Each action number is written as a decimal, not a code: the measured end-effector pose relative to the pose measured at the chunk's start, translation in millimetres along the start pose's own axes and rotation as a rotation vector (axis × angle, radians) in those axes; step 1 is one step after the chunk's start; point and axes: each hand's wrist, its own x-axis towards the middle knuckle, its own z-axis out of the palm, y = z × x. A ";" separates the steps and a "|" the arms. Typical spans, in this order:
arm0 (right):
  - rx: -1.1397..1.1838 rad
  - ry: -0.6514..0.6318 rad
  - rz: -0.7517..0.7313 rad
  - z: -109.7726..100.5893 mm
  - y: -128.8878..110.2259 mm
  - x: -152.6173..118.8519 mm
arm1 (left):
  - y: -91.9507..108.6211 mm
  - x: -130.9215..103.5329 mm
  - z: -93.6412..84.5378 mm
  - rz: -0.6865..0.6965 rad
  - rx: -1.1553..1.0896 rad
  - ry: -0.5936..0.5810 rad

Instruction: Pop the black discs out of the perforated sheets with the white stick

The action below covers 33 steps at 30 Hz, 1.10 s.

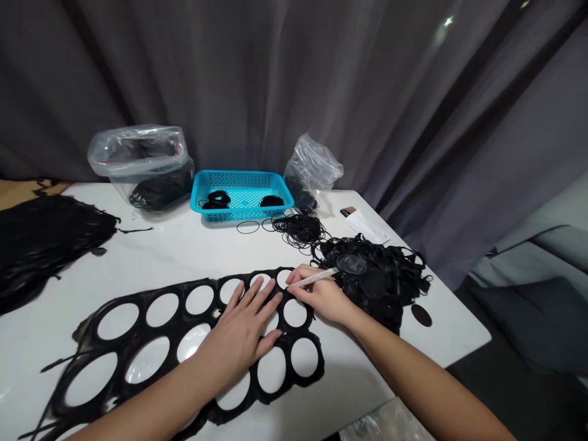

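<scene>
A black rubbery sheet (122, 350) with several rows of round holes lies flat on the white table. My left hand (245, 318) is spread palm down on it, fingers stretched towards its far edge. Between the fingers of my right hand (321, 294) is a slim white pen-like tool (315, 278). Its lower end points at the sheet near a hole in the far right corner; my fingers hide the tip. Just right of that hand, a heap of black rubbery scraps (372, 275) reaches close to my wrist.
Behind the sheet stands a blue basket (243, 215) holding black rings. Plastic bags (151, 180) with black contents flank it. Thin black rings (301, 229) lie in a pile. A black mass (46, 239) covers the left side. A black disc (421, 315) sits near the right edge.
</scene>
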 end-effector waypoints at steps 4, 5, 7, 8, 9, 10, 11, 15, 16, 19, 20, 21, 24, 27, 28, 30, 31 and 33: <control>-0.083 -0.022 -0.110 3.3 -1.9 -5.5 | 1.0 -0.8 1.0 -0.011 0.005 0.017; -0.112 -0.032 -0.138 4.2 -2.0 -6.9 | 1.2 -0.9 1.2 -0.015 0.003 0.021; -0.158 -0.048 -0.183 5.5 -1.8 -8.9 | 1.3 -0.9 1.2 -0.019 -0.001 0.027; -0.168 -0.050 -0.193 5.9 -1.4 -9.3 | 1.4 -0.8 1.1 -0.020 -0.003 0.032; -0.167 -0.047 -0.191 6.0 -0.9 -9.4 | 1.4 -0.7 0.9 -0.020 -0.007 0.036; -0.161 -0.042 -0.181 6.0 -0.5 -9.2 | 1.4 -0.5 0.8 -0.019 -0.012 0.042; -0.154 -0.035 -0.169 5.7 -0.2 -8.7 | 1.4 -0.4 0.6 -0.014 -0.017 0.045; -0.138 -0.025 -0.139 3.5 -0.6 -6.9 | 1.5 -0.3 0.0 0.008 -0.027 0.040; -0.131 -0.026 -0.133 2.9 -1.0 -6.8 | 1.5 -0.3 -0.1 0.009 -0.023 0.035; -0.086 -0.038 -0.100 1.0 -1.3 -7.2 | 1.6 -0.1 -0.4 0.003 -0.009 0.018; -0.069 -0.039 -0.084 0.5 -1.0 -7.4 | 1.5 0.1 -0.4 0.002 -0.008 0.016; -0.052 -0.040 -0.066 0.1 -0.6 -7.5 | 1.4 0.2 -0.3 0.000 -0.010 0.016; -0.001 -0.026 -0.002 -0.5 0.6 -6.7 | 1.2 0.5 0.1 -0.005 -0.030 0.022; 0.043 0.000 0.044 -0.6 1.1 -4.4 | 0.8 0.5 0.5 -0.012 -0.049 0.019; 0.051 0.006 0.049 -0.6 1.2 -3.4 | 0.7 0.6 0.7 -0.013 -0.055 0.019; 0.064 0.013 0.045 -0.7 1.6 -1.3 | 0.4 0.7 0.9 -0.010 -0.063 0.020; 0.070 0.014 0.042 -0.9 2.0 -0.3 | 0.3 0.7 1.0 -0.007 -0.066 0.022; 0.081 0.016 0.039 -1.7 2.8 1.6 | 0.2 0.8 1.3 -0.005 -0.066 0.024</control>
